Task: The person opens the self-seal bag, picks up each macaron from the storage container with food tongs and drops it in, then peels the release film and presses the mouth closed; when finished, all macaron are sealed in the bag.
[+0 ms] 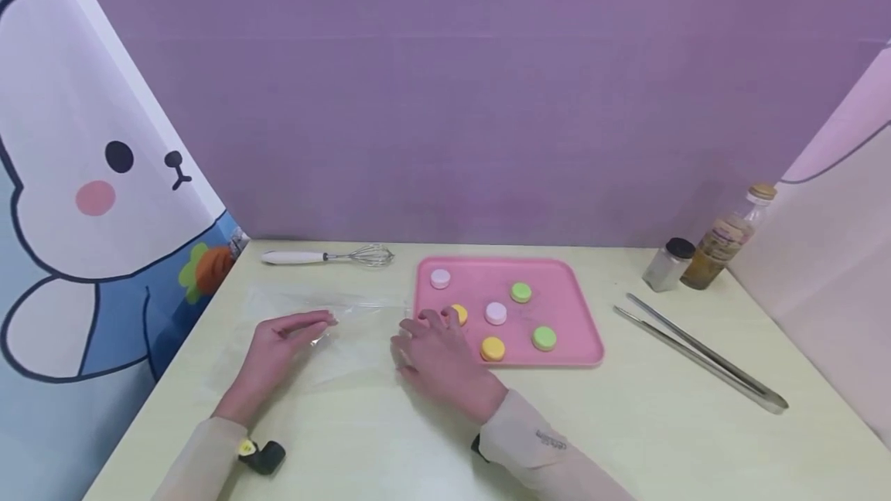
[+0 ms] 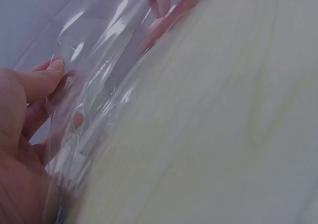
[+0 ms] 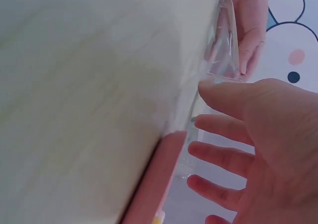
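Observation:
A clear plastic bag lies flat on the table, left of a pink tray. My left hand pinches the bag's upper layer between thumb and fingers; in the left wrist view the hand lifts the film off the table. My right hand is over the bag's right end and the tray's lower left corner. In the right wrist view its fingers are spread and hold nothing. Several pink, yellow and green round pieces, such as a green one, lie on the tray.
A whisk lies behind the bag. Metal tongs rest right of the tray. At the back right stand a black-capped jar and a corked bottle. A purple wall rises behind the table.

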`<act>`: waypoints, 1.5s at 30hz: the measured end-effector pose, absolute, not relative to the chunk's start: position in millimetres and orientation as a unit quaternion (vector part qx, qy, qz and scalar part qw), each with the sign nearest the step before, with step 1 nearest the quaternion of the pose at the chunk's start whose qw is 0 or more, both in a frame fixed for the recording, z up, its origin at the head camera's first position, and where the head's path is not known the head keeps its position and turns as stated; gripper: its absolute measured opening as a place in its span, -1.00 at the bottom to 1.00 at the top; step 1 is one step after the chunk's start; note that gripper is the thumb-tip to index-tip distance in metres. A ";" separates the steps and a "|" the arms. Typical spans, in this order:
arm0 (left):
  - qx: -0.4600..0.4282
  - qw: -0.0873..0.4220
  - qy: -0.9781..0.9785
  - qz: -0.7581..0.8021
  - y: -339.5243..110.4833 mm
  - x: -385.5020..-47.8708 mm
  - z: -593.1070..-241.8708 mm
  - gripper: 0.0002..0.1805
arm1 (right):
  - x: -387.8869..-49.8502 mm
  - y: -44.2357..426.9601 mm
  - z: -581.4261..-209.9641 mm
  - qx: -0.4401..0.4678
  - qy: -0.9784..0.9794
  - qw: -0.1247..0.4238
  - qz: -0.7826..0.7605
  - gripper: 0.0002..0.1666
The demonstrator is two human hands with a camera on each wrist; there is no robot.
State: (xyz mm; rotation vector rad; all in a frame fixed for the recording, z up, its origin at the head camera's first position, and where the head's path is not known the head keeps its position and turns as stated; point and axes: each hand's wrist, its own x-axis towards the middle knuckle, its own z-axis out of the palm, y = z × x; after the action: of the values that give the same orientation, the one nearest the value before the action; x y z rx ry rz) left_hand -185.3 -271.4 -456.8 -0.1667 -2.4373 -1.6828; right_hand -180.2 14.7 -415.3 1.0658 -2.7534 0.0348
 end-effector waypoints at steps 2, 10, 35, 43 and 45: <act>-0.058 0.088 -0.817 -0.567 -271.0 -185.6 -456.8 -0.70 | -179.8 17.7 -413.2 0.354 -0.929 0.105 0.015 -0.68; -0.054 0.081 -0.816 -0.570 -269.4 -184.5 -456.1 -0.68 | -173.3 43.4 -402.8 0.360 -0.918 0.139 0.089 -0.78; -0.062 0.094 -0.802 -0.586 -268.1 -186.2 -457.1 -0.71 | -100.1 206.4 -407.2 0.226 -0.933 0.202 0.194 -0.57; -0.043 0.095 -0.811 -0.575 -268.5 -185.1 -454.4 -0.67 | -79.4 267.3 -420.6 0.148 -0.943 0.194 0.226 -0.54; -0.040 0.094 -0.812 -0.574 -268.6 -184.7 -454.0 -0.66 | -75.2 281.1 -424.8 0.135 -0.942 0.189 0.242 -0.51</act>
State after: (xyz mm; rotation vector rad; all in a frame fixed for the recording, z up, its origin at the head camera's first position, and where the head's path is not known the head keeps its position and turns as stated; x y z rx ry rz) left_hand -184.7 -268.6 -454.0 -0.1176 -2.4100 -1.7045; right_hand -75.2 281.1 -424.8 0.3808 -2.6482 0.6800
